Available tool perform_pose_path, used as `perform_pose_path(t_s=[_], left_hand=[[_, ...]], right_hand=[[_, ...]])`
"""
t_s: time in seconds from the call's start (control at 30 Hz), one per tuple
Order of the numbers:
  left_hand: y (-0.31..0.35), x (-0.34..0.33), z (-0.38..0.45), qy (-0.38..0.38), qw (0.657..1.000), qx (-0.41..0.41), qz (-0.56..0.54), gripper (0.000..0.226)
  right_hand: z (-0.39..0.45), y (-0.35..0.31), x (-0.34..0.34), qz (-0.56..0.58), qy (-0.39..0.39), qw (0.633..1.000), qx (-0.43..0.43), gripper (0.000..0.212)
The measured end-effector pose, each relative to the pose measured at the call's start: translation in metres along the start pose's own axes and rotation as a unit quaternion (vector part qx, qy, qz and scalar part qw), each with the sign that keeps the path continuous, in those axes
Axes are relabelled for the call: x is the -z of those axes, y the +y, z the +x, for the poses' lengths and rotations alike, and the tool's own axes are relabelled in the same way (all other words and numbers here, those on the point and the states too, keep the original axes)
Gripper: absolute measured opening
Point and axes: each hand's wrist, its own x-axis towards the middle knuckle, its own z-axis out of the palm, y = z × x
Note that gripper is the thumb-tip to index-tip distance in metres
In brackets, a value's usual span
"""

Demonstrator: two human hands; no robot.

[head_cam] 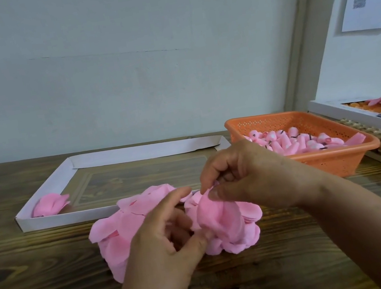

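Pink petals (224, 225) pinched between left hand (165, 240) and right hand (248, 175)

The petals (122, 225) are showing a plain, even pink. The tray (70, 217) is showing white, with a pink flower (50, 204) in it. The basket (327, 163) is glowing orange, patterned with small holes, its buds (296, 142) showing pink with dark stems. The table (41, 272) is showing dark brown wood grain.

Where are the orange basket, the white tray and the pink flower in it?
Orange perforated plastic basket (335, 162), head view: front wall.
White cardboard tray (65, 218), head view: front wall.
Pink petal flower (50, 205), head view: middle.
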Motion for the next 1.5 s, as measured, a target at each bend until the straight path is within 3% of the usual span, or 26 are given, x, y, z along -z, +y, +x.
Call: perform_pose_path(t_s=[0.13, 0.23, 0.37, 0.47, 0.67, 0.77, 0.93, 1.1, 1.27, 1.5], left_hand=[[-0.001, 0.002, 0.004, -0.001, 0.995, -0.086, 0.048, 0.036], [0.003, 0.005, 0.006, -0.036, 0.997, -0.068, 0.005, 0.013], [0.003, 0.012, 0.008, -0.100, 0.992, -0.027, -0.069, 0.018], [0.005, 0.013, 0.009, -0.111, 0.992, -0.057, -0.010, 0.036], [0.007, 0.018, 0.015, -0.122, 0.990, -0.070, 0.013, 0.031], [0.008, 0.018, 0.018, -0.112, 0.991, -0.060, -0.032, 0.006], [0.003, 0.014, 0.020, -0.092, 0.992, -0.047, -0.074, 0.012], [0.000, 0.006, 0.019, -0.019, 0.993, 0.013, -0.112, 0.027], [-0.003, -0.004, 0.014, 0.119, 0.992, -0.027, 0.027, 0.024], [-0.003, -0.014, 0.007, 0.126, 0.983, -0.080, 0.104, 0.033]], right_hand=[[0.000, 0.000, 0.001, 0.004, 0.007, 1.000, 0.000, 0.009], [0.001, -0.001, 0.002, 0.002, 0.003, 1.000, 0.000, 0.008], [-0.001, -0.001, 0.002, -0.006, -0.004, 1.000, 0.004, 0.006], [-0.001, -0.002, 0.002, -0.008, -0.007, 1.000, 0.006, 0.006], [0.002, -0.002, 0.002, -0.009, -0.008, 1.000, 0.018, 0.009], [0.001, -0.003, -0.002, -0.012, -0.016, 0.999, 0.031, 0.009], [0.001, -0.006, -0.005, -0.027, -0.022, 0.998, 0.049, 0.009], [0.000, -0.008, -0.008, -0.027, -0.020, 0.998, 0.052, 0.009], [0.003, -0.003, -0.009, -0.024, -0.004, 0.999, 0.024, 0.011], [0.006, 0.000, -0.011, -0.030, 0.014, 0.999, -0.010, 0.010]])
